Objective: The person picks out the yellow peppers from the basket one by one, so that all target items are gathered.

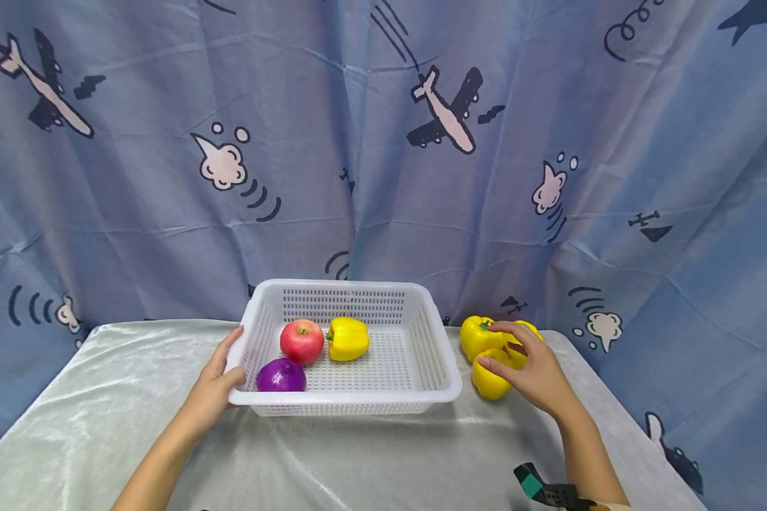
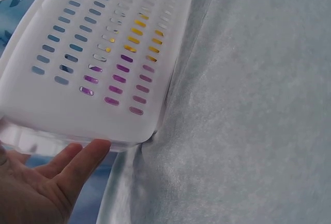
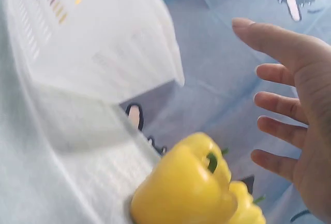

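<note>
A white plastic basket [image 1: 351,397] with slotted walls stands on the table. Its left front corner is held by my left hand [image 1: 214,380], with the thumb by the front rim and the fingers along the left side. In the left wrist view, fingertips [image 2: 95,146] touch the basket's rim. Inside lie a red apple [image 1: 302,341], a purple round vegetable or fruit [image 1: 281,375] and a yellow bell pepper [image 1: 348,339]. To the basket's right, my right hand [image 1: 537,369] hovers over several yellow bell peppers [image 1: 491,375], fingers spread and apart from them in the right wrist view.
A pale, velvety cloth [image 1: 358,468] covers the table. Behind it hangs a blue curtain [image 1: 332,177] printed with aeroplanes, close to the basket's back rim. The table's right edge runs just beyond the loose peppers. A dark strap [image 1: 556,491] is on the right wrist.
</note>
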### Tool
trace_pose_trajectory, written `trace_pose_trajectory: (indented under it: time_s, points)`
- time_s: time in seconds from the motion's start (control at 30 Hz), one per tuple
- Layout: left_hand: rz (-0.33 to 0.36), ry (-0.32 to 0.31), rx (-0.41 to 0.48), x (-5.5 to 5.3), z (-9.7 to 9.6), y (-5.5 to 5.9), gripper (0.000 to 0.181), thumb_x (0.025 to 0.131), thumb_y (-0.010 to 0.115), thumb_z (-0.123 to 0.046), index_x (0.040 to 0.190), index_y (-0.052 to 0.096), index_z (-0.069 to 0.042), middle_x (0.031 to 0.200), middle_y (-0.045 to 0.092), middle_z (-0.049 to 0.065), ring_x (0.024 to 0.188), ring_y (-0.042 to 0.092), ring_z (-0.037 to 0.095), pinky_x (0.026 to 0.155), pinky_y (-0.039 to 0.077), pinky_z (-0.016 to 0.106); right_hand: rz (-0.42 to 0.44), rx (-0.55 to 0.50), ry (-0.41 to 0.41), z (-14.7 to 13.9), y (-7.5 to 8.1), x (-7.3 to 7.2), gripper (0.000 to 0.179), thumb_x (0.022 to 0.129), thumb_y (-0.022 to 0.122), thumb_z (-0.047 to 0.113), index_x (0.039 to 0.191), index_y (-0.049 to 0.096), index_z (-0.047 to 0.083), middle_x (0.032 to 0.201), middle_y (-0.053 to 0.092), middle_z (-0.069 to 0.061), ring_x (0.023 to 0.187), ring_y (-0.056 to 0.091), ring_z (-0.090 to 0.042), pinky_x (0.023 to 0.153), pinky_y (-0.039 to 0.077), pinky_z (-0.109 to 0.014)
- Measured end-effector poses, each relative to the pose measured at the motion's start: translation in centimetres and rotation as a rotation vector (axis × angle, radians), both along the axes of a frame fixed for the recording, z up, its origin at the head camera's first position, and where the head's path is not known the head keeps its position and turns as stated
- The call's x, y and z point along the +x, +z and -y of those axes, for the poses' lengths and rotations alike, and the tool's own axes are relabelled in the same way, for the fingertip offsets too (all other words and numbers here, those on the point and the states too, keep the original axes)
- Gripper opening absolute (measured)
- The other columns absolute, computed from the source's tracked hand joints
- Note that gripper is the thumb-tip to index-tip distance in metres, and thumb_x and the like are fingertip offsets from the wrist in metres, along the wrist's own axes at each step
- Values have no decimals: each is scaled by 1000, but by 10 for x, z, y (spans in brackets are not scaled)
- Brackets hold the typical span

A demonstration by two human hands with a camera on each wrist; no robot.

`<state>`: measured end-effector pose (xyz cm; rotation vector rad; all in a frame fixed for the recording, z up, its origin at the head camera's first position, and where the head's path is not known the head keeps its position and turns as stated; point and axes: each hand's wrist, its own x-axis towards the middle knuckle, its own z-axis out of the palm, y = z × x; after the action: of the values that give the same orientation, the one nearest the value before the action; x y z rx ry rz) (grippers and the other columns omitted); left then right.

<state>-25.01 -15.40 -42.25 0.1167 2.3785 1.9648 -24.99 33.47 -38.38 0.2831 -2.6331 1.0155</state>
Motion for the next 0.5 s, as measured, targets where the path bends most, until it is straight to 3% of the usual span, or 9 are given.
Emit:
trace_pose_trajectory:
  time_s: [0.3, 0.5]
  points:
    - [2, 1, 14, -1, -3, -1, 88, 86, 40, 4, 164, 9, -23, 157, 27, 31, 125, 49, 43, 71, 56, 34, -29, -20, 68, 28, 29, 12, 56, 88, 77, 30, 137, 57, 12, 142, 56, -13, 131, 49, -37, 107, 43, -65]
    - [5, 12, 14, 2, -1, 2, 89, 85, 41, 3, 164, 10, -23, 158, 27, 30, 126, 49, 43, 70, 56, 33, -46, 14, 134, 54, 41, 10, 57, 86, 78, 32, 138, 58, 17, 144, 56, -10, 134, 49, -37, 106, 42, -67]
